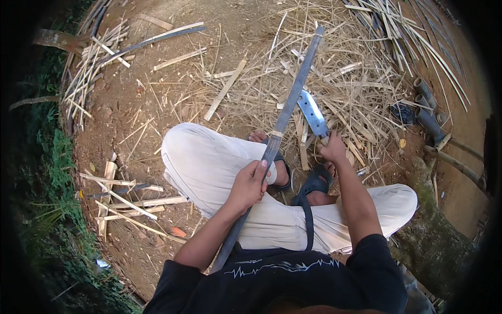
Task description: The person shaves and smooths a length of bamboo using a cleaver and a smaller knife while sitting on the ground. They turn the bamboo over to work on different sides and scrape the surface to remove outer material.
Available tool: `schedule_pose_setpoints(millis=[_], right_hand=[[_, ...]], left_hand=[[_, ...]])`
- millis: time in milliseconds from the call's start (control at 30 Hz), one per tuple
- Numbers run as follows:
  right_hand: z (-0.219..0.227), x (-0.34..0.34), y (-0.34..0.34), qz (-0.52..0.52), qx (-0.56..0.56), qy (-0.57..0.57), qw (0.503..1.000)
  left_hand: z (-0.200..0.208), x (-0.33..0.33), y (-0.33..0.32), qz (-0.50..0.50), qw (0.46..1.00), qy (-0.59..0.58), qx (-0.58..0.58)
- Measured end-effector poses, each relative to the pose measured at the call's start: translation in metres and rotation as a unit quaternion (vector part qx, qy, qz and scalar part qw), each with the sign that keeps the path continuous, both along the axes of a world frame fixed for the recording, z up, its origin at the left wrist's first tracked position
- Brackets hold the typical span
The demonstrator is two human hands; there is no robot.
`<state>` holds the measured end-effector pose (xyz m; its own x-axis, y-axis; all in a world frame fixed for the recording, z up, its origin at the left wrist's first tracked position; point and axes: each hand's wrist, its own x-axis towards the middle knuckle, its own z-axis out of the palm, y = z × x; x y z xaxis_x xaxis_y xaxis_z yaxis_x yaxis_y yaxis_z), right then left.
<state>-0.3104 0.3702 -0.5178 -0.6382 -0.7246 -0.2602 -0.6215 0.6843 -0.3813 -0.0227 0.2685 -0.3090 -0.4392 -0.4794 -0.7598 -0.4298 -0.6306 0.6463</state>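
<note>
My left hand [248, 186] is wrapped round a long grey-green bamboo strip [288, 107]. The strip slants from beside my body up and away to the right, with a pale node partway along it. In my right hand [333, 147] is the handle of a broad-bladed knife [314, 115], its shiny blade pierced by several small holes. The blade's tip lies close against the strip's right side; whether they touch I cannot tell. Both hands are above my lap, between my knees in pale trousers [209, 152].
Dry shavings [355, 83] cover the ground ahead. Split strips lie in piles at far left [97, 68], near left [130, 201] and far right [402, 31]. Bamboo tube pieces [430, 123] stand at the right, near a mossy tree root [434, 235]. Green plants [47, 199] edge the left side.
</note>
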Motion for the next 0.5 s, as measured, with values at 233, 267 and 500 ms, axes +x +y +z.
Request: schedule_pose_setpoints(millis=[233, 267, 500], right_hand=[[0.129, -0.033, -0.005, -0.093, 0.0, -0.184, 0.979], [0.142, -0.031, 0.004, -0.133, -0.043, -0.256, 0.957], [0.182, 0.008, 0.033, 0.063, -0.233, 0.046, 0.969]], left_hand=[[-0.011, -0.005, -0.004, 0.004, 1.0, 0.003, -0.019], [-0.012, -0.005, -0.006, 0.013, 1.0, 0.002, -0.008], [-0.018, -0.011, -0.007, 0.021, 0.999, 0.02, -0.03]])
